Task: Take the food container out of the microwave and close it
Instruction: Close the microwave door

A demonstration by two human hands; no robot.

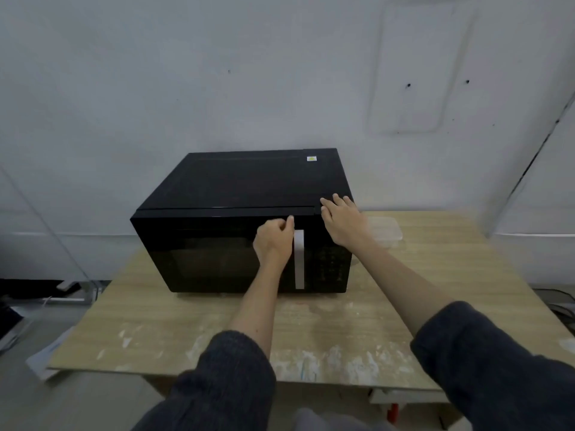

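Note:
A black microwave (217,194) stands on a wooden table (155,321) with its door shut. Its white vertical door handle (299,262) is on the right of the dark glass. My left hand (273,241) curls around the upper part of that handle. My right hand (343,220) lies flat with fingers spread on the top right front corner of the microwave. The inside of the microwave is dark and nothing in it can be made out. A clear plastic food container (387,233) sits on the table just right of the microwave, partly hidden by my right wrist.
The microwave's back is near a white wall (186,73). The table top is worn with pale scuffs along its front edge. Dark clutter and papers lie on the floor (46,353) at the left, and cables lie at the far right.

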